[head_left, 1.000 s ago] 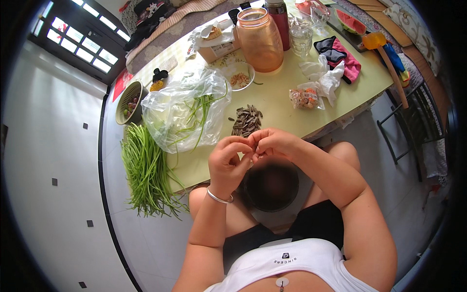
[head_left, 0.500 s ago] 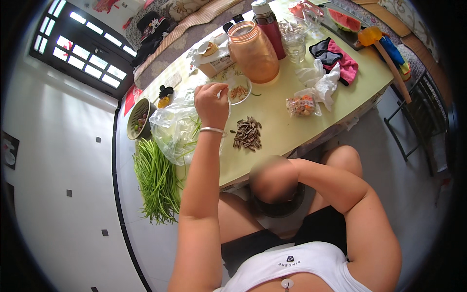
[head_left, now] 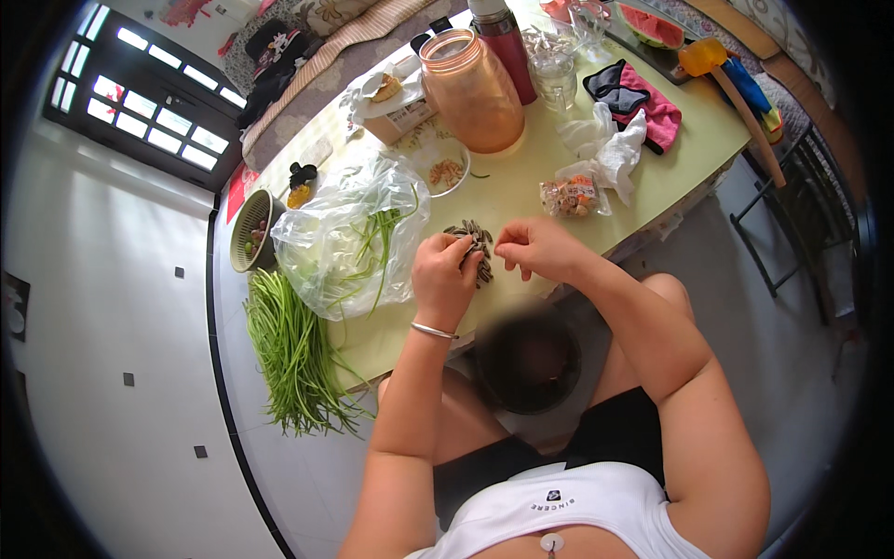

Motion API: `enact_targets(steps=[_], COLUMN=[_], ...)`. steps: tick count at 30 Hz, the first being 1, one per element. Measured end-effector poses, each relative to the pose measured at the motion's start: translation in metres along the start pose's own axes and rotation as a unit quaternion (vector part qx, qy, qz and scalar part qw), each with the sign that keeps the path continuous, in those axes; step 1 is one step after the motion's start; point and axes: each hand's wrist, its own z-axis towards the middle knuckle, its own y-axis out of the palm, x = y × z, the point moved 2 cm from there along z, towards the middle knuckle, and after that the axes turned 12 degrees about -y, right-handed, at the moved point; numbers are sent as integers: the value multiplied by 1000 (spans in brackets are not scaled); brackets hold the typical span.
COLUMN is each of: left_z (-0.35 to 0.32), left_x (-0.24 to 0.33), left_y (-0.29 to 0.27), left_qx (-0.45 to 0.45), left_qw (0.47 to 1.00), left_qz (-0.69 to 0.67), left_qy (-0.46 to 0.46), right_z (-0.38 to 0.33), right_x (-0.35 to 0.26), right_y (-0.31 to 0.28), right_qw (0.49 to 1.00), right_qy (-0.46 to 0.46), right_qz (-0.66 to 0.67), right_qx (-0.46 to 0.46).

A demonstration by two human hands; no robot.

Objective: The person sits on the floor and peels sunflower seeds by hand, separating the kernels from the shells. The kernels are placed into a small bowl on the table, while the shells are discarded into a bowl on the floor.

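Observation:
A small pile of dark striped sunflower seeds (head_left: 482,270) lies on the pale yellow table (head_left: 521,200) near its front edge. My left hand (head_left: 445,278), with a thin bangle at the wrist, rests on the left of the pile with its fingertips pinched among the seeds. My right hand (head_left: 538,248) hovers just right of the pile. Its thumb and forefinger are pressed together, and I see nothing between them. A dark round bowl (head_left: 527,361), blurred, sits on my lap under the table edge.
Left of the seeds is a clear plastic bag (head_left: 326,247) with green stalks, long green beans (head_left: 293,359) and a green colander (head_left: 251,233). Behind stand a small white dish (head_left: 447,173), an orange jar (head_left: 471,91), a snack packet (head_left: 570,196), white bags (head_left: 610,149) and a pink cloth (head_left: 656,110).
My left hand has drawn back from the white dish at the rear to the seed pile. My right hand has risen from my lap to the table beside the pile.

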Motion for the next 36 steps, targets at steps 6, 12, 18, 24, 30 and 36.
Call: enact_targets(steps=[6,12,18,24,30,36], left_z=[6,1,-7,-11,-16,-17], left_x=[-2,7,19,25,26,12], left_y=[16,13,2,-4,-4,-2], left_qx=[-11,21,46,49,58,10], left_qw=[999,993,992,995,996,984], left_qz=[45,-107,-121,-79,-61,-151], left_qy=[28,-34,-7,-29,-21,-91], right_z=[7,9,8,6,3,8], right_x=[6,6,6,12,-1,14], right_y=[0,7,18,33,37,36], right_qw=[997,995,987,967,977,967], right_qy=[-1,-26,-51,-115,-107,-21], right_qz=[-33,-3,77,129,57,212], right_qx=[67,95,129,187,176,139])
